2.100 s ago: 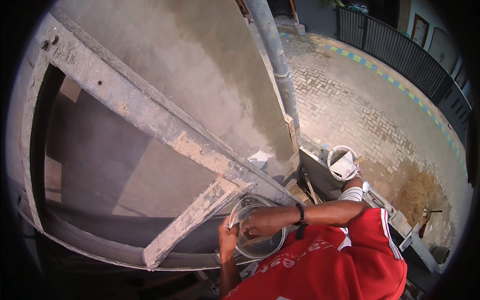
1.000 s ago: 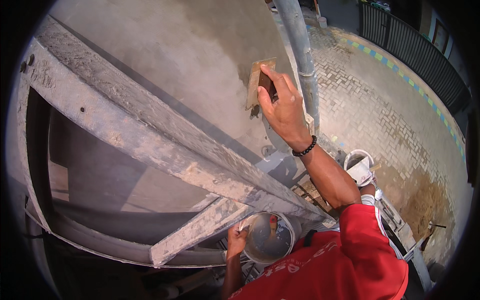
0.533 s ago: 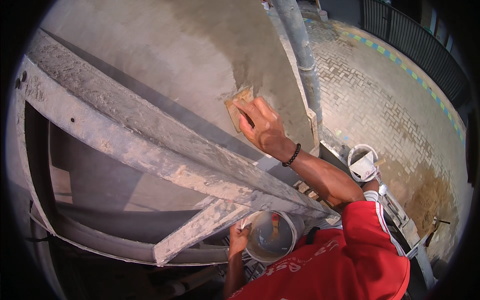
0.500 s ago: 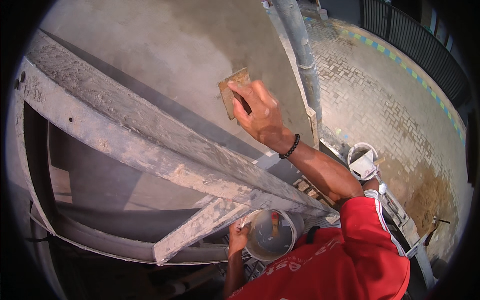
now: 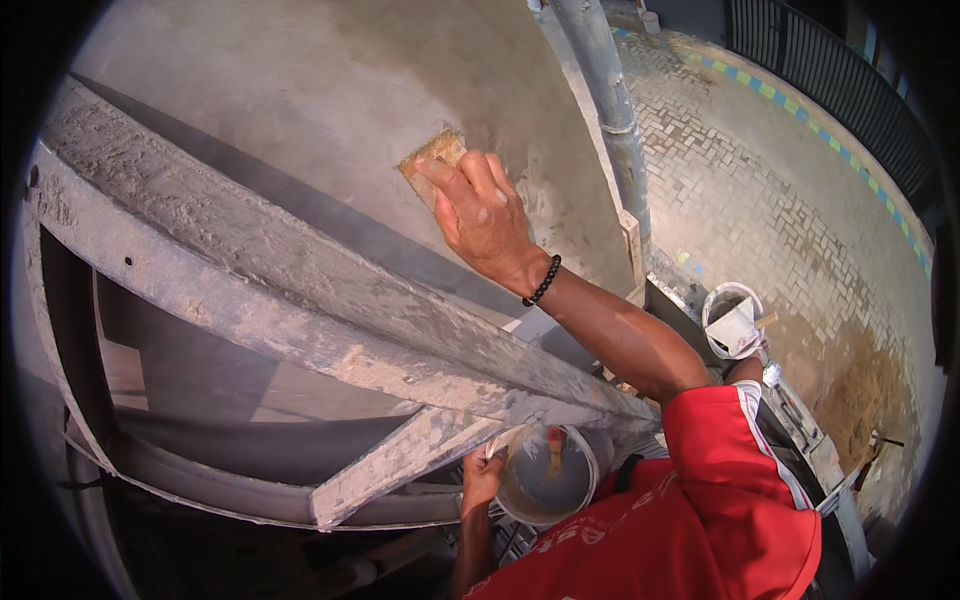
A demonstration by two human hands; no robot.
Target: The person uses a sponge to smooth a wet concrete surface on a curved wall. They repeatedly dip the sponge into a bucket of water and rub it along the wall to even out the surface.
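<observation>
My right hand is closed on a thin, rectangular, mortar-stained trowel against grey plastered wall, just above a dusty steel beam; a wet-looking patch shows around the blade. My left hand, low in the view, grips the rim of a round bucket beside a diagonal brace. Inside the bucket is grey watery material with a tool that has a red part and a tan part.
A grey pipe runs along the wall's right edge. Beyond it lie a paved yard and dark fence. At right, another person's arm reaches to a white bucket. A curved steel rim spans the lower left.
My right hand has left the bucket and come up onto the wall with the trowel, then shifted left and slightly upward. My left hand stays on the bucket.
</observation>
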